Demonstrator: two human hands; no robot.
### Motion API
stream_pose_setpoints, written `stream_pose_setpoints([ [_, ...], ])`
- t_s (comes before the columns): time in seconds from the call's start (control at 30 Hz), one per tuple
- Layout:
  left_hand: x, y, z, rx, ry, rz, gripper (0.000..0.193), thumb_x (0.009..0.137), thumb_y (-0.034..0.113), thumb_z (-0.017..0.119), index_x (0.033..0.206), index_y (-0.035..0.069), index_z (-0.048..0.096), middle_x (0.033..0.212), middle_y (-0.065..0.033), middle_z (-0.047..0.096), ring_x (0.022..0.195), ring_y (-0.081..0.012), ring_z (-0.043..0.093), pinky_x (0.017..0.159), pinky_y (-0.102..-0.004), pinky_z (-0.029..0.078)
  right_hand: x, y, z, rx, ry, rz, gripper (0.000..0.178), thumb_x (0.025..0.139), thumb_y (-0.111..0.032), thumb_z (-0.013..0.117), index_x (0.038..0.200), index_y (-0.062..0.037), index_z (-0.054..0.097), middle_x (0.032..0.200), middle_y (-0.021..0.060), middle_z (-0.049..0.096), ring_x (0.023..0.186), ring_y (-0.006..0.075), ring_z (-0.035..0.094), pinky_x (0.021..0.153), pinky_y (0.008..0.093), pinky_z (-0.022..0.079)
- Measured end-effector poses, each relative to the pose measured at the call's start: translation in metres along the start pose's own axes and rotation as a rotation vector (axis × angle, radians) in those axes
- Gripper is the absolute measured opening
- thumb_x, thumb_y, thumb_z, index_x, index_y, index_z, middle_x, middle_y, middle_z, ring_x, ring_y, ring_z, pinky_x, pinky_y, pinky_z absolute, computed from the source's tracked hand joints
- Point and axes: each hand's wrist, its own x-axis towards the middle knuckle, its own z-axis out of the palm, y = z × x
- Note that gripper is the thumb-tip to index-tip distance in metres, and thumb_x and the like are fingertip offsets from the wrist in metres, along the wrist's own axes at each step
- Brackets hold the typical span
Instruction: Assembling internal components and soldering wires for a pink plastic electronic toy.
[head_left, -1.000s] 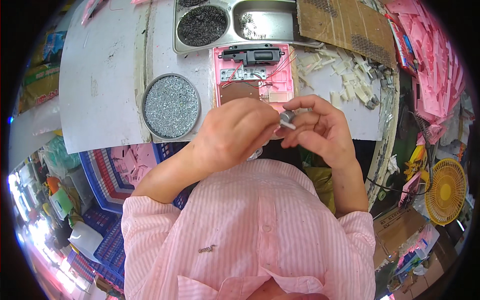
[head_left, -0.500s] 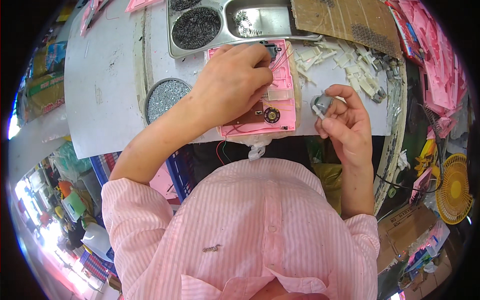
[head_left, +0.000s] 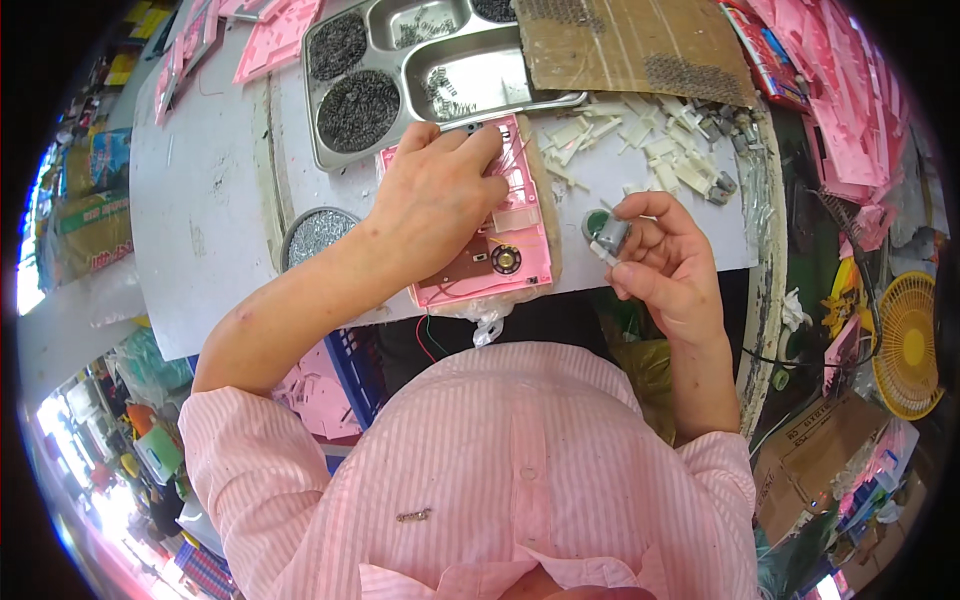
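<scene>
A pink plastic casing (head_left: 530,235) lies on a pad at the table's front edge. It holds thin wires, a brown board (head_left: 455,270) and a round black part with a pale centre (head_left: 507,260). My left hand (head_left: 437,195) bends over the casing's upper half, fingers curled down near a dark part at its far end; its fingertips are partly hidden. To the right, above the table edge, my right hand (head_left: 670,255) pinches a small grey cylindrical part (head_left: 612,235) with a green end face and a white stub.
Beyond the casing stands a metal compartment tray (head_left: 400,165) of springs. A bowl of small metal pieces (head_left: 318,238) sits left. White plastic pieces (head_left: 665,150) lie at right, below a cardboard sheet (head_left: 630,50). Pink parts (head_left: 840,100) are piled far right.
The view has shifted, showing more of the tray. My left fingers have moved slightly apart over the casing. The grey part in my right hand has turned, showing its green end more.
</scene>
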Motion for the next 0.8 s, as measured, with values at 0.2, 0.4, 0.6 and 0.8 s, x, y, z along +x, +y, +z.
stream_pose_setpoints([
  [0.2,0.002,-0.011,0.009,0.017,0.048,0.193,0.004,0.076,0.015,0.066,0.076,0.012,0.066,0.094,-0.0028,0.055,0.087,-0.0186,0.060,0.092,-0.0406,0.041,-0.004,-0.003,-0.002,-0.002,0.008,-0.006,0.052,0.080,0.000,0.077,0.127,0.0007,0.054,0.085,0.0019,0.061,0.073,0.0061,0.059,0.063,0.0183,0.050],
  [0.4,0.001,-0.027,0.006,-0.119,-0.002,0.306,0.011,0.079,0.015,0.063,0.088,0.009,0.065,0.097,-0.0038,0.059,0.089,-0.0199,0.062,0.094,-0.0407,0.044,-0.002,-0.001,-0.002,-0.024,0.027,-0.012,0.051,0.082,0.003,0.074,0.128,0.0011,0.053,0.086,0.0026,0.062,0.074,0.0073,0.060,0.065,0.0195,0.049],
  [0.6,-0.018,-0.036,-0.012,-0.335,0.384,-0.061,0.026,0.078,0.001,0.076,0.102,0.006,0.067,0.096,-0.0072,0.064,0.084,-0.0197,0.063,0.072,-0.0313,0.049,-0.001,0.004,-0.008,-0.066,0.065,-0.085,0.052,0.082,0.003,0.074,0.130,0.0020,0.052,0.087,0.0026,0.062,0.075,0.0074,0.059,0.068,0.0194,0.048],
  [0.8,0.033,-0.067,-0.048,-0.675,0.568,-0.386,0.096,0.080,0.026,0.085,0.150,-0.005,0.026,0.095,-0.0181,0.070,0.090,-0.0134,0.067,0.072,-0.0226,0.053,0.008,-0.004,-0.005,-0.140,0.092,-0.097,0.055,0.082,-0.001,0.074,0.131,0.0025,0.049,0.087,0.0057,0.063,0.070,0.0098,0.059,0.061,0.0209,0.046],
])
